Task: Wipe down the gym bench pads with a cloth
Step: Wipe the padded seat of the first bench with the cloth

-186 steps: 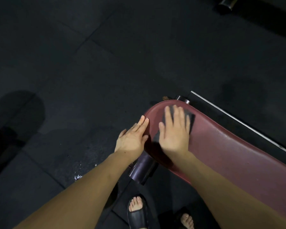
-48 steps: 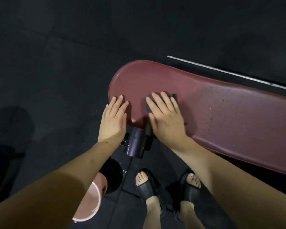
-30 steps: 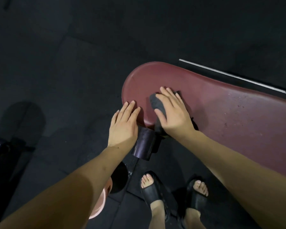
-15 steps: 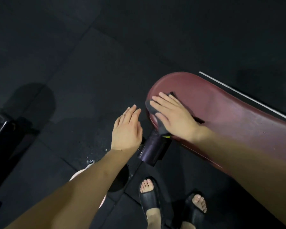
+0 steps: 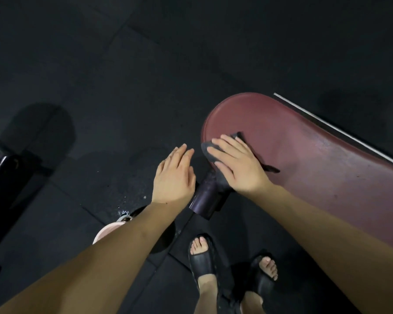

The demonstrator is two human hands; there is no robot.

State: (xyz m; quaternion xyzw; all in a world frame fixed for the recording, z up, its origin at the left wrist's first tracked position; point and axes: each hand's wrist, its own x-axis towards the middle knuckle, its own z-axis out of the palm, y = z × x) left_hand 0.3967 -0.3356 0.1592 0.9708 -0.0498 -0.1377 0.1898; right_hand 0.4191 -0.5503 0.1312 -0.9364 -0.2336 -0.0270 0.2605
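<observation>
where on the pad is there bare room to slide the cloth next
The dark red vinyl bench pad lies bare from the right hand out to the white floor line. The rounded end is crowded: the dark grey cloth under that hand, the left hand beside it.

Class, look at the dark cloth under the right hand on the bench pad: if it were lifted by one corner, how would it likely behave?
The cloth would probably hang limp: it bends over the rounded edge of the bench pad and a loose strip trails behind the right hand. It looks thin, so likely light. Flat fingers pressing it suggest it slides easily.
</observation>
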